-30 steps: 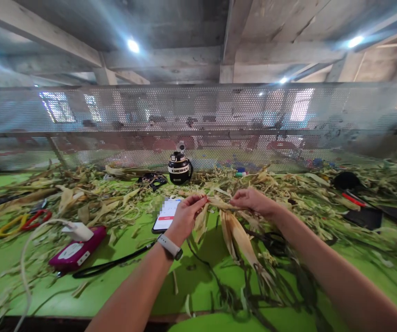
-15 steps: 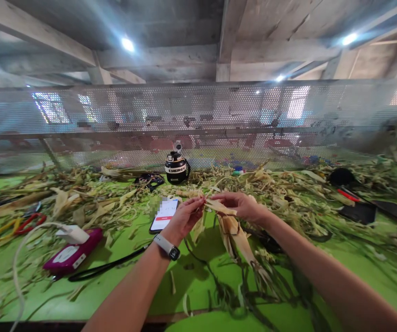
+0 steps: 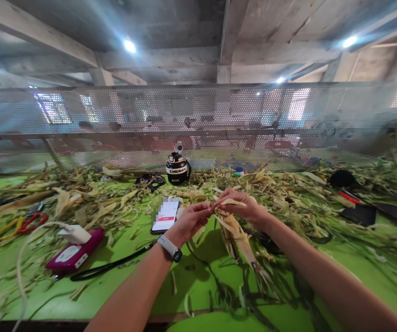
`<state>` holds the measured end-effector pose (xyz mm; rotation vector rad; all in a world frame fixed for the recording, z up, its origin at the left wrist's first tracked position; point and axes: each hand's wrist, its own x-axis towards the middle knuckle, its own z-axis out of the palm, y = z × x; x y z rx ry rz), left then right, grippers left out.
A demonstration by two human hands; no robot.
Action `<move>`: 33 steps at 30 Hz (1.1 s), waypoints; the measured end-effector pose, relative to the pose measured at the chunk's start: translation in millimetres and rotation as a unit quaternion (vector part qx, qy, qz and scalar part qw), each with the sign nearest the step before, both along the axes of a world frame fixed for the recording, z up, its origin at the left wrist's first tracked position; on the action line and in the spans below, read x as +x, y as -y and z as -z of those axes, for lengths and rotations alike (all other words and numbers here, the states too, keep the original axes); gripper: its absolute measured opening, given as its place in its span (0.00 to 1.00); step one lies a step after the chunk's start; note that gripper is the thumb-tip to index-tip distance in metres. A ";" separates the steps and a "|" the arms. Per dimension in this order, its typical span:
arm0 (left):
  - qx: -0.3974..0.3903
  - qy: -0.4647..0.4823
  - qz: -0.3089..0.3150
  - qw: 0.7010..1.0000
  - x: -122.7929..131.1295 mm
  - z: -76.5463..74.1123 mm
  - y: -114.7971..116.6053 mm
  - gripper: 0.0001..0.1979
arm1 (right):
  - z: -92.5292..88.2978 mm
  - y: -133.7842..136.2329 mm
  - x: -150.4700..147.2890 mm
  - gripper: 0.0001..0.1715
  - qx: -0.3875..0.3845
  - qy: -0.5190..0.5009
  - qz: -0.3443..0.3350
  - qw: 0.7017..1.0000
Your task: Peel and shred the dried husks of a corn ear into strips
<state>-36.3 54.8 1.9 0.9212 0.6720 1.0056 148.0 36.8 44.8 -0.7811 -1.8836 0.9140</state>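
Note:
My left hand (image 3: pixel 194 220), a watch (image 3: pixel 171 248) on its wrist, is closed in a pinch where the two hands meet over the green table (image 3: pixel 129 288). My right hand (image 3: pixel 242 206) is closed on a pale, dry corn husk strip (image 3: pixel 232 202), which crosses over its fingers. The left fingertips press against the end of that strip. Below the hands hangs or lies a bundle of dry husks (image 3: pixel 240 237) with frayed, darker ends. A phone (image 3: pixel 165 214) with a lit screen lies just left of my left hand.
A black bottle (image 3: pixel 177 169) stands at the back before a perforated metal screen (image 3: pixel 201 108). On the left are a magenta power strip (image 3: pixel 75 251) with a white plug, and red-yellow scissors (image 3: pixel 34 223). Loose husk scraps (image 3: pixel 288 193) cover much of the table.
The right hand has turned slightly, and the husk strip now lies across the top of its fingers. My left hand has shifted a little right and down, still pinched close to it.

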 end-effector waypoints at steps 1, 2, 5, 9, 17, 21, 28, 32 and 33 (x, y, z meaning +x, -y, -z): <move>0.008 -0.004 -0.001 1.000 0.3 -0.8 0.8 0.14 | -1.3 1.6 -1.5 0.13 -0.016 -0.024 0.006 1.000; 0.016 -0.006 -0.003 1.000 0.7 -2.0 1.8 0.14 | -2.2 3.0 -3.0 0.15 -0.039 -0.043 0.004 0.998; 0.036 -0.008 -0.008 0.999 1.8 -5.9 4.9 0.14 | -2.0 5.7 -8.2 0.22 -0.130 -0.075 -0.004 0.989; 0.074 -0.022 -0.008 0.997 3.9 -7.2 6.5 0.16 | 1.7 6.8 -15.1 0.26 -0.178 -0.108 0.024 0.978; 0.090 -0.058 -0.088 0.990 3.4 -2.4 1.6 0.22 | -4.2 10.3 -13.1 0.13 -0.162 -0.011 0.060 0.985; 0.121 -0.087 -0.097 0.984 3.6 -3.3 2.9 0.23 | -1.6 7.8 -11.5 0.11 -0.135 0.004 0.075 0.988; 0.213 -0.168 -0.121 0.955 3.9 -2.3 2.0 0.22 | 5.8 1.4 -9.9 0.12 -0.033 0.101 0.126 0.986; 0.271 -0.206 -0.137 0.930 2.6 1.1 1.3 0.19 | 5.4 4.1 -11.9 0.13 -0.003 0.092 0.162 0.983; 0.278 -0.208 -0.133 0.928 2.7 1.0 2.2 0.18 | 6.0 4.7 -13.1 0.15 -0.023 0.067 0.157 0.985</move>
